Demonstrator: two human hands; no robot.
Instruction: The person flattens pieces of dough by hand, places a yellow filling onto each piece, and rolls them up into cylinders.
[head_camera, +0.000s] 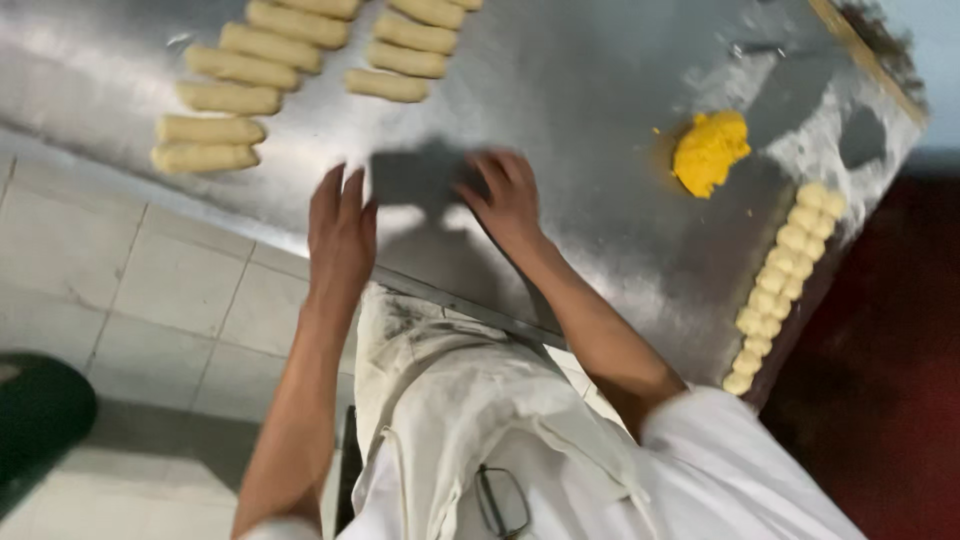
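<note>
Eyeglasses (500, 500) hang nearest the camera against a stained white apron (450, 400), just below the near edge of the steel surface (590, 90). Left hand (340, 225) lies flat at that near edge, fingers straight and together, palm down, gripping nothing. Right hand (505, 195) rests palm down on the steel surface just beside the left hand, fingers spread and slightly bent, nothing visibly clasped; whether a piece of dough lies under either palm cannot be told. A dark shadow falls on the metal between the two hands. Rolled dough logs (265, 75), pale yellow, lie in two slanting rows on the far side of the surface from the left hand, well apart from it. A lump of bright yellow filling (710, 150) sits on the surface beyond the right hand, flour dusted around it. A double line of small dough balls (785, 270) runs along the surface's side edge, past the filling. Pale floor tiles (160, 290) show below the surface's near edge, beside the left forearm.
</note>
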